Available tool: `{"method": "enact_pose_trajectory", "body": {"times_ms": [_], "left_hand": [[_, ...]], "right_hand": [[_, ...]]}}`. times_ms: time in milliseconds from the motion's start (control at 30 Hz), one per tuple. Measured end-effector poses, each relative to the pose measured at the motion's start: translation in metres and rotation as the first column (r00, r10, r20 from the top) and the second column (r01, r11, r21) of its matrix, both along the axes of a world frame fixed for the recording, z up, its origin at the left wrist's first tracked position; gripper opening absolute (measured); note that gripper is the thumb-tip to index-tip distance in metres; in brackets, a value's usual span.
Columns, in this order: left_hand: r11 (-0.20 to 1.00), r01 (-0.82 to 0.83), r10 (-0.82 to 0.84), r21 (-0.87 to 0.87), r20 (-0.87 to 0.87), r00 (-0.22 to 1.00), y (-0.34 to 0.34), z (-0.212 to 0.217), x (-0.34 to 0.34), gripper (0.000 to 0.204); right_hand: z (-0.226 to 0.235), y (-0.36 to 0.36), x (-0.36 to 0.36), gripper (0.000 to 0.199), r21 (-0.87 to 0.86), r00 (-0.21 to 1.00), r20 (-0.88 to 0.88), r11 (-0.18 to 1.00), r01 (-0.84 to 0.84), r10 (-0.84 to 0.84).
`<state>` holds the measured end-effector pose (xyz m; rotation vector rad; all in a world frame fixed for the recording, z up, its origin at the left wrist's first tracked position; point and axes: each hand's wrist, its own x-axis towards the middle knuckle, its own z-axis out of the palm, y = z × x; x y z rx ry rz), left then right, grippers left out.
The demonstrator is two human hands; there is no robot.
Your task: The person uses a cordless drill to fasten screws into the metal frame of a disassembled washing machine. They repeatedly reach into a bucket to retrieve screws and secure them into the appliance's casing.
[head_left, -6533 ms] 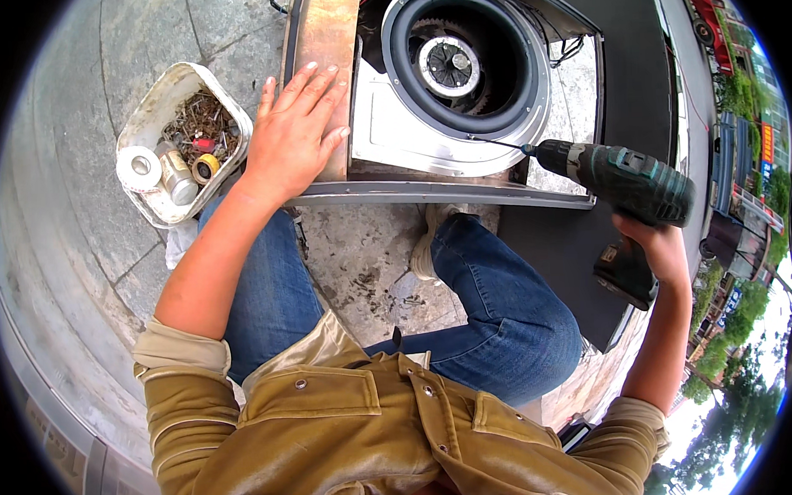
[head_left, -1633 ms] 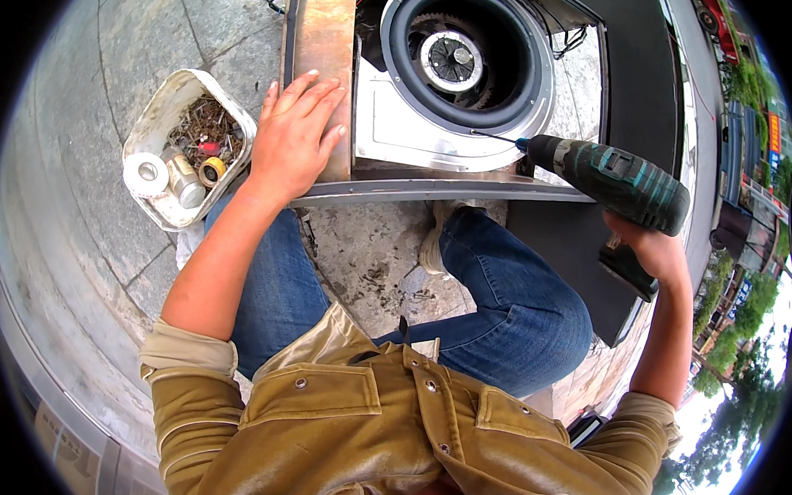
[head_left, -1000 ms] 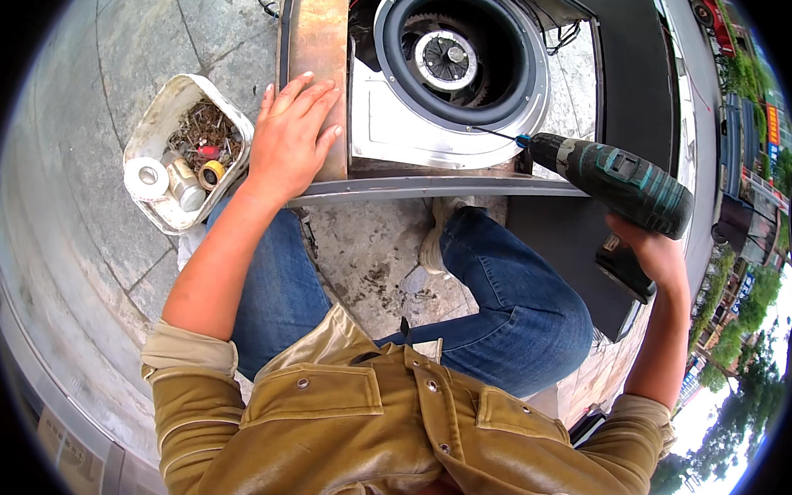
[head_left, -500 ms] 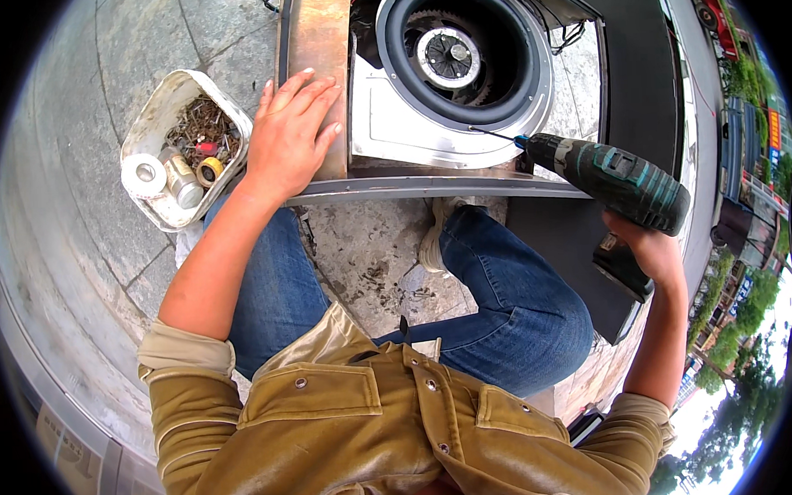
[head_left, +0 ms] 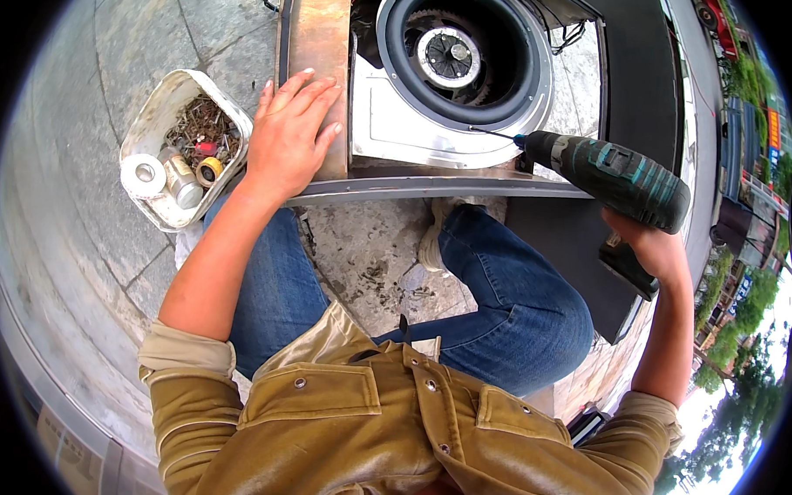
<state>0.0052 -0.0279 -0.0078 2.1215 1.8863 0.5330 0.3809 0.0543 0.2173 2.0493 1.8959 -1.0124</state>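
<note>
My right hand [head_left: 647,243] is wrapped round the handle of a dark green and black cordless drill [head_left: 618,174]. Its long thin bit points left, and the tip touches or nearly touches the lower rim of a round black ring [head_left: 390,69] on a silver metal fan housing [head_left: 387,130]. Inside the ring sits a fan motor with a silver hub [head_left: 449,58]. My left hand [head_left: 294,133] lies flat, fingers spread, on the brownish metal panel [head_left: 317,41] left of the housing. Whether a screw sits under the bit is too small to tell.
A white bucket [head_left: 139,130] beside my left forearm holds loose screws, a white tape roll [head_left: 143,176], a yellow tape roll [head_left: 209,172] and a small jar [head_left: 183,181]. A metal frame edge [head_left: 437,187] runs in front of my knees. Black panels [head_left: 638,73] stand at the right.
The drill's rear and my right hand have shifted very slightly, with the battery base swinging a little to the right. The bit tip and my left hand stay in place.
</note>
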Motion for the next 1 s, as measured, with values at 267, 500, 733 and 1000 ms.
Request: {"method": "enact_pose_trajectory", "body": {"times_ms": [267, 500, 733, 1000], "left_hand": [[1.0, -0.006, 0.006, 0.029, -0.01, 1.0, 0.0, -0.0004, 0.0008, 0.045], [1.0, 0.006, -0.005, -0.002, 0.008, 1.0, 0.0002, 0.0006, 0.0001, 0.044], [1.0, 0.003, -0.003, -0.001, 0.006, 1.0, -0.0007, -0.0007, -0.0002, 0.044], [1.0, 0.004, -0.004, -0.014, 0.002, 1.0, 0.0002, 0.0011, 0.0003, 0.043]], "right_hand": [[-0.0011, -0.0015, 0.0034, 0.03, 0.009, 0.999, -0.033, 1.0, -0.009, 0.009], [-0.0023, -0.001, 0.0039, 0.03, 0.002, 1.0, -0.019, 1.0, -0.013, 0.013], [-0.0001, -0.0007, 0.0075, 0.031, 0.003, 0.999, -0.033, 1.0, -0.017, 0.017], [-0.0018, -0.0021, 0.0122, 0.031, 0.009, 0.999, -0.001, 0.999, -0.049, 0.049]]}}
